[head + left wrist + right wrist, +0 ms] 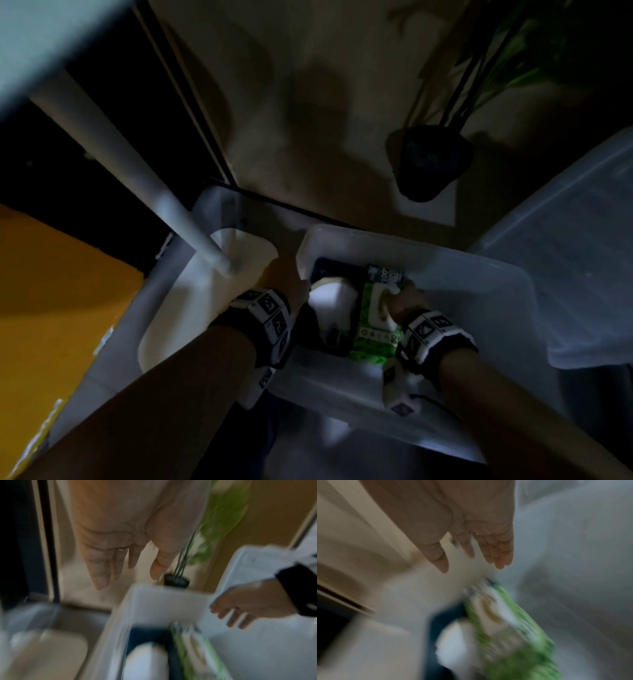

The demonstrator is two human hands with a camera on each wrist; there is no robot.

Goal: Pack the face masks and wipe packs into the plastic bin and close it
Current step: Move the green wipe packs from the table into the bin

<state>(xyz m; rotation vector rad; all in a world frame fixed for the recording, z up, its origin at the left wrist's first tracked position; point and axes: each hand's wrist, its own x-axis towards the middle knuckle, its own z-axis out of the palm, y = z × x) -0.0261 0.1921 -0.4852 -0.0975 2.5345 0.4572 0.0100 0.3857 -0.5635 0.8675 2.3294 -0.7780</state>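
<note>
- Although the head view is dim, we can see the plastic bin (479, 274) on the floor already holding a green wipe pack (371, 329), a white pack (334, 301) beside it and something dark blue (325, 270) under them; our right hand (404, 301) is down on the wipe pack, and whether it grips the pack we cannot tell from here, while our left hand (287, 277) is over the bin's left rim; the lid (565, 257) stands off to the right, so the bin is open
- From the left wrist, through heavy blur, our left hand (123, 540) has straight, slightly spread fingers holding nothing, above the bin's far wall (163, 601); our right hand (243, 605) shows with fingers spread over the bin, and the wipe pack (197, 649) lies inside beside the white pack (145, 662)
- From the right wrist, our right hand (479, 534) is flat and loose, gripping nothing, with the wipe pack (505, 628) just below it in the bin
- We judge that packing is partly or mostly done; whether more masks or packs wait outside we cannot see, and fitting the lid is left
</note>
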